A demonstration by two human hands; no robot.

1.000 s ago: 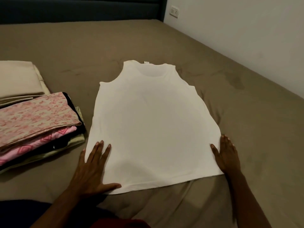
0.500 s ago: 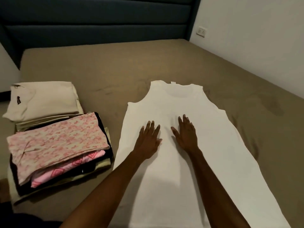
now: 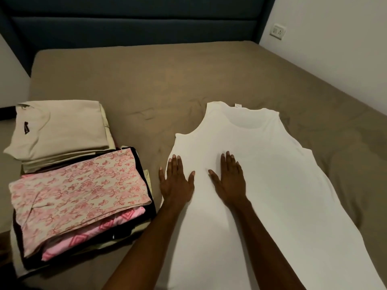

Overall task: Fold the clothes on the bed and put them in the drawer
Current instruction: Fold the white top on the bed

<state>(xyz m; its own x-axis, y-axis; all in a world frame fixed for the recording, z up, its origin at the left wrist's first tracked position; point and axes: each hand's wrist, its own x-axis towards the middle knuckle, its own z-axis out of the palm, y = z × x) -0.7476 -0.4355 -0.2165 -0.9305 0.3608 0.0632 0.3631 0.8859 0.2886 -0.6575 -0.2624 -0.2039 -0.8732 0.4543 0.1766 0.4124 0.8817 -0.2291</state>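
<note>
two hands flat on a white tank top (image 3: 272, 185) that's spread out face-up on the tan bed sheet (image 3: 167, 84), neck end toward the dark headboard (image 3: 134, 24). left hand (image 3: 176, 183) presses along the top's left edge, fingers straight and close together, pinky side hanging over onto the sheet. right hand (image 3: 230, 183) lies nearer the middle of the chest, fingers straight, thumb out. off to the left sit folded clothes: a beige stack (image 3: 58, 132) further back, and a pink floral stack (image 3: 79, 193) just beside the left hand.
</note>
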